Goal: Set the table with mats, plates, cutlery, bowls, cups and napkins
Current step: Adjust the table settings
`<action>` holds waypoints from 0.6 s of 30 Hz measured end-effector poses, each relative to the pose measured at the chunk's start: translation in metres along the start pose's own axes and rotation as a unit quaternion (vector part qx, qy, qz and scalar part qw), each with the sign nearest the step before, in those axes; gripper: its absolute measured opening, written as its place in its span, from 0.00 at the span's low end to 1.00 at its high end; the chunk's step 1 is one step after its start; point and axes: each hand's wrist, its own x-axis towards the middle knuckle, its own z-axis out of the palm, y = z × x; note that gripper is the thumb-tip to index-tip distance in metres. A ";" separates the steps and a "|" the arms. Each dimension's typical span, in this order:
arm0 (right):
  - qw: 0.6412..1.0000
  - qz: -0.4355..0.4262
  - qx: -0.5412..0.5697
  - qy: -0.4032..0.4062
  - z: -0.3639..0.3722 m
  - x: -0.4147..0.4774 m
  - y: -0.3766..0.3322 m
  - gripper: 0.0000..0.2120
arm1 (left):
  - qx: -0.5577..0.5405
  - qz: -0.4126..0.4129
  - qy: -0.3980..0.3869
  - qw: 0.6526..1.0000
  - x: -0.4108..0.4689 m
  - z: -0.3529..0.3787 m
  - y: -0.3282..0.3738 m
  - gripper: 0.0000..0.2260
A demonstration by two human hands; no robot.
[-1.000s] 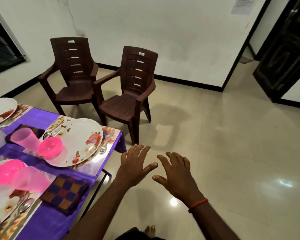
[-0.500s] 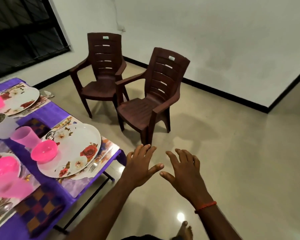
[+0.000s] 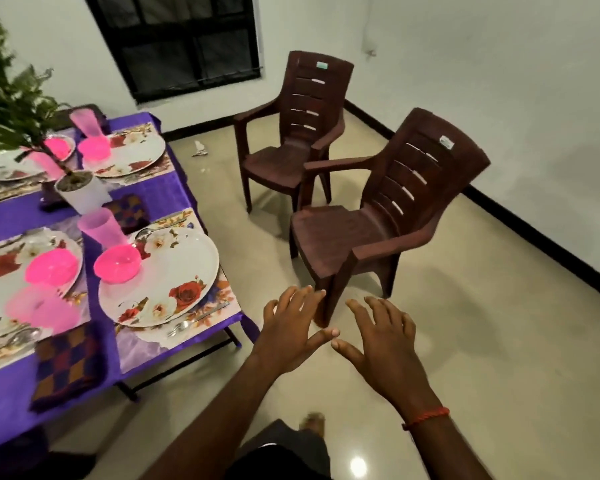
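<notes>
1. Above the glossy cream floor tiles [image 3: 465,341], off the table's corner: the left hand [image 3: 288,336] and the right hand [image 3: 383,348], both palm-down with fingers spread wide, holding nothing; the thumb tips nearly meet. A thin red thread band [image 3: 426,416] circles the right wrist.
2. Just beyond the fingertips: the front leg of the nearer chair [image 3: 368,233], moulded dark-brown plastic with a slatted back and curved arms. A second chair [image 3: 291,133] of the same mould stands behind it, near the dark window [image 3: 187,46].
3. To the left: the table [image 3: 174,195], draped in a smooth purple cloth on thin black legs.
4. Nearest setting: a pale floral mat [image 3: 219,310] carrying a round white plate [image 3: 177,275] printed with red roses; a glossy pink bowl [image 3: 118,263] sits on the plate's far-left rim, and a translucent pink cup [image 3: 99,227] stands just behind it. A metal fork [image 3: 187,323] lies on the mat beside the plate's near edge.
5. At the near table edge: a folded checked napkin [image 3: 68,365], woven in brown, orange and navy squares.
6. Farther along: three more settings of the same plates, bowls and cups, partly blurred.
7. Mid-table: a white cylindrical pot [image 3: 80,190] holding a feathery green plant [image 3: 7,95].
</notes>
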 end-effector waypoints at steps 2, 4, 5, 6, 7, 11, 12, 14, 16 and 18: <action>1.000 -0.025 -0.007 -0.011 -0.001 0.023 0.011 0.39 | -0.009 -0.018 0.010 1.000 0.019 0.001 0.000 0.37; 0.998 -0.050 -0.020 -0.024 -0.002 0.051 0.024 0.39 | -0.014 -0.036 0.014 0.999 0.044 0.003 0.001 0.38; 0.997 -0.060 -0.028 -0.033 -0.004 0.068 0.030 0.39 | -0.016 -0.042 0.016 0.999 0.058 0.004 0.000 0.38; 0.997 -0.067 -0.033 -0.036 -0.006 0.082 0.034 0.40 | -0.018 -0.045 0.020 0.999 0.071 0.003 -0.001 0.38; 0.996 -0.076 -0.033 -0.036 -0.008 0.094 0.037 0.40 | -0.019 -0.049 0.025 0.998 0.082 0.003 -0.002 0.38; 0.991 -0.116 -0.036 -0.064 -0.016 0.150 0.046 0.41 | -0.029 -0.077 0.042 0.996 0.126 -0.003 -0.006 0.40; 0.990 -0.125 -0.039 -0.062 -0.017 0.163 0.048 0.41 | -0.023 -0.078 0.046 0.996 0.134 -0.005 -0.007 0.39; 0.987 -0.142 -0.044 -0.069 -0.021 0.190 0.049 0.39 | -0.010 -0.080 0.058 0.995 0.150 -0.006 -0.013 0.38; 0.983 -0.157 -0.046 -0.086 -0.022 0.215 0.049 0.37 | -0.001 -0.093 0.071 0.993 0.160 -0.007 -0.018 0.37; 0.980 -0.174 -0.036 -0.087 -0.022 0.236 0.046 0.39 | -0.003 -0.119 0.072 0.990 0.166 -0.008 -0.026 0.38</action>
